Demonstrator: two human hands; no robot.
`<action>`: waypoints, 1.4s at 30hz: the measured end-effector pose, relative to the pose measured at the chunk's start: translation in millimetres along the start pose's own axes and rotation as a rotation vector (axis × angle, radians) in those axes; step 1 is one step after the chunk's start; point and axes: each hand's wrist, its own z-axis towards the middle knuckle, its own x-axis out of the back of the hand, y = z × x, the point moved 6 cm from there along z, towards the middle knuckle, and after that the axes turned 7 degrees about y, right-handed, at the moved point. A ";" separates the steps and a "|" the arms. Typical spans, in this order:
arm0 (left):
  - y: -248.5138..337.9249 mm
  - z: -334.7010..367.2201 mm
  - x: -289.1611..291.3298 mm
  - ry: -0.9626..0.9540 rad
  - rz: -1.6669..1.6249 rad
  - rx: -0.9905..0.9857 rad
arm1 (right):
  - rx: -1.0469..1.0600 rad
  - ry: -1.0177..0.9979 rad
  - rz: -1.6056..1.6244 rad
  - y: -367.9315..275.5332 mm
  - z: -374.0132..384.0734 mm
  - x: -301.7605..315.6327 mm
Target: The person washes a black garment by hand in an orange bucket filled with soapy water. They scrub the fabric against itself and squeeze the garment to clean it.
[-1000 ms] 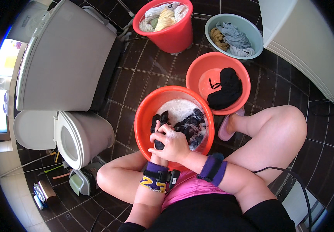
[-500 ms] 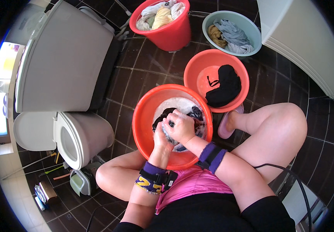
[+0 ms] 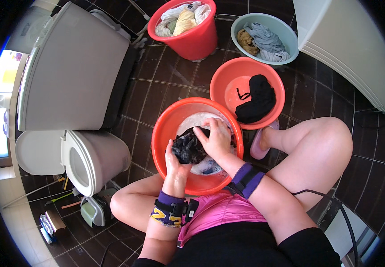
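Note:
A wet, bunched black cloth (image 3: 189, 149) is held over the orange basin (image 3: 159, 144) between my knees. My left hand (image 3: 174, 165) cups it from the near left side, fingers wrapped round it. My right hand (image 3: 218, 141) lies on the cloth's right side, its thumb pressed across the top and its fingers partly curled over it. White suds (image 3: 199, 119) float in the basin. A dark blue piece of cloth (image 3: 208, 167) shows in the suds below my hands, much of it hidden.
Beyond the basin, a second orange basin (image 3: 217, 73) holds a folded black garment (image 3: 259, 100). A red bucket (image 3: 197, 42) and a pale green basin (image 3: 292, 53) hold more clothes. At left stands a toilet (image 3: 103, 155); a white curved panel (image 3: 357, 49) is at right. A dark cable (image 3: 346, 213) crosses my right side.
My hands were clasped tightly together over the suds. Now they have parted, the right one shifting slightly right and away, and the bunched black cloth shows between them.

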 end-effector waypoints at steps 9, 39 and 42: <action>-10.4 -35.4 14.6 0.031 -0.039 -0.053 | -0.649 -0.669 0.303 52.0 -45.4 -76.5; 5.0 76.5 56.3 -0.042 0.002 -0.009 | -0.361 -1.077 0.123 -8.0 0.1 -1.5; -2.1 56.3 38.2 -0.076 0.099 -0.021 | -0.181 -0.614 -0.022 3.6 6.9 -2.3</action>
